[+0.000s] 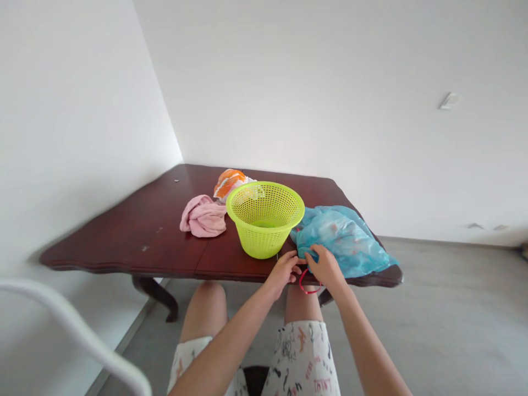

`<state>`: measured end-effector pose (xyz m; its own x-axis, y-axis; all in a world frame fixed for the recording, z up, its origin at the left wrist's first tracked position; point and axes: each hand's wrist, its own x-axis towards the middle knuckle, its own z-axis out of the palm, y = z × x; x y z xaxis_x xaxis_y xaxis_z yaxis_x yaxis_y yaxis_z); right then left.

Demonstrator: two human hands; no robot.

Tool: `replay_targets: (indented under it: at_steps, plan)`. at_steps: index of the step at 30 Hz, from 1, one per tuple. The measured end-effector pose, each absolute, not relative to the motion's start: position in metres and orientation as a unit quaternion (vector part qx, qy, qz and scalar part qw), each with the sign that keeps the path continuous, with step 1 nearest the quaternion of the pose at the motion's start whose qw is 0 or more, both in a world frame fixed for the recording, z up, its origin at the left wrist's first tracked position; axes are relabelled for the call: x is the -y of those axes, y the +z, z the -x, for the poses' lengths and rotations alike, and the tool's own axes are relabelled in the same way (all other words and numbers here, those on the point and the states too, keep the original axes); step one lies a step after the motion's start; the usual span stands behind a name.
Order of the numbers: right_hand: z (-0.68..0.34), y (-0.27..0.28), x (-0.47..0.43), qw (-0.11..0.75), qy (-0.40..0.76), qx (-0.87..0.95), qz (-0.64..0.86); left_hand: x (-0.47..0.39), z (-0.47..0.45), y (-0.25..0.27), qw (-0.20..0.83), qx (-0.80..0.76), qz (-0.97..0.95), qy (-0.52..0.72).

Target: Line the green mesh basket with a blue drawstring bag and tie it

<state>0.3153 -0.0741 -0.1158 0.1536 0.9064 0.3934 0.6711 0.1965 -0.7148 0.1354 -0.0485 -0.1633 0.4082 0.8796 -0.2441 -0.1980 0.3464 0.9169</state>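
A translucent blue plastic bag lies on the right end of the table, with blurred contents showing through. From its near left edge a thin red drawstring loop hangs over the table's front edge. My right hand is closed, pinching the bag near that loop. Right beside it, my left hand has its fingertips at the same edge of the bag, closed on it; the exact grip is partly hidden. Just beyond my hands stands a lime-green perforated plastic basket, upright, with no contents visible.
A crumpled pink cloth lies left of the basket, and an orange and white plastic bag sits behind it. All rest on a dark red-brown wooden table against white walls. A white curved bar crosses the lower left.
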Motion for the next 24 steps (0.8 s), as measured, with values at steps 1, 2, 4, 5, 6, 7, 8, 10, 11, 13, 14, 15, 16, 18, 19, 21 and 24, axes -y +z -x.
replay_targets:
  at_steps: [1,2,4,5,6,7,8,10,11,13,14,15,16,18,19,21,24]
  plan:
    - [-0.318,-0.116,0.077,0.458,0.137,0.629,0.613,0.05,-0.135,-0.162,0.72,-0.39,-0.433,0.377]
    - [-0.32,-0.115,0.082,0.479,0.138,0.617,0.609,0.052,-0.135,-0.159,0.718,-0.385,-0.437,0.381]
    - [-0.321,-0.113,0.094,0.52,0.139,0.582,0.609,0.059,-0.136,-0.153,0.711,-0.371,-0.45,0.394]
    - [-0.321,-0.113,0.101,0.542,0.147,0.559,0.609,0.062,-0.138,-0.15,0.708,-0.36,-0.457,0.4]
    - [-0.32,-0.112,0.108,0.563,0.166,0.537,0.606,0.064,-0.141,-0.147,0.706,-0.343,-0.465,0.409]
    - [-0.319,-0.113,0.114,0.58,0.191,0.518,0.599,0.066,-0.146,-0.145,0.703,-0.323,-0.475,0.42]
    - [-0.318,-0.113,0.119,0.594,0.219,0.501,0.59,0.067,-0.15,-0.142,0.697,-0.304,-0.488,0.429]
    - [-0.317,-0.115,0.128,0.609,0.258,0.48,0.576,0.067,-0.157,-0.139,0.675,-0.274,-0.52,0.446]
    - [-0.318,-0.116,0.131,0.609,0.261,0.475,0.578,0.067,-0.159,-0.138,0.662,-0.269,-0.535,0.451]
    - [-0.321,-0.118,0.136,0.616,0.241,0.458,0.594,0.066,-0.159,-0.137,0.644,-0.273,-0.55,0.455]
    - [-0.324,-0.118,0.137,0.624,0.224,0.443,0.603,0.066,-0.158,-0.137,0.641,-0.276,-0.551,0.457]
    - [-0.326,-0.118,0.139,0.637,0.205,0.424,0.611,0.066,-0.155,-0.136,0.641,-0.279,-0.549,0.459]
    - [-0.329,-0.118,0.14,0.653,0.186,0.401,0.615,0.066,-0.152,-0.135,0.642,-0.279,-0.548,0.458]
    - [-0.332,-0.117,0.141,0.691,0.162,0.351,0.611,0.066,-0.146,-0.133,0.648,-0.272,-0.55,0.45]
    - [-0.333,-0.116,0.141,0.709,0.162,0.33,0.602,0.065,-0.143,-0.132,0.651,-0.267,-0.552,0.447]
    - [-0.333,-0.114,0.14,0.733,0.19,0.304,0.578,0.064,-0.14,-0.131,0.657,-0.264,-0.551,0.442]
    - [-0.329,-0.111,0.137,0.753,0.253,0.285,0.537,0.061,-0.139,-0.13,0.662,-0.273,-0.542,0.439]
